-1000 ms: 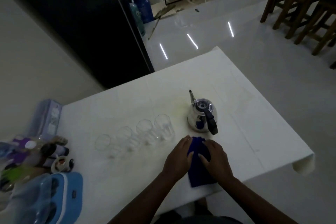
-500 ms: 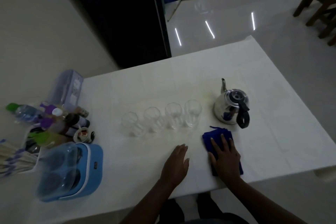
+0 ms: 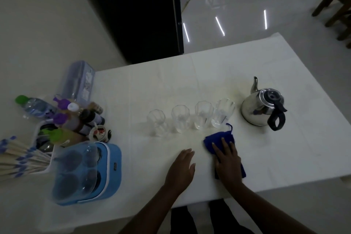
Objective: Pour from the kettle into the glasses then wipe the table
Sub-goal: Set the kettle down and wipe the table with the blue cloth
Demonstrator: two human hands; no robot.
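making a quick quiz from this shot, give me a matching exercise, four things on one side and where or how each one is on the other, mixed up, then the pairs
Things:
1. kettle
2. blue cloth
3. left hand
4. glasses

Places or states:
A. flat on the bare table, palm down, holding nothing
B. standing in a row of four
C. pressed under the right hand
D. upright at the right end of the row, black handle toward the person

Pairs: 1-D, 2-C, 3-A, 4-B
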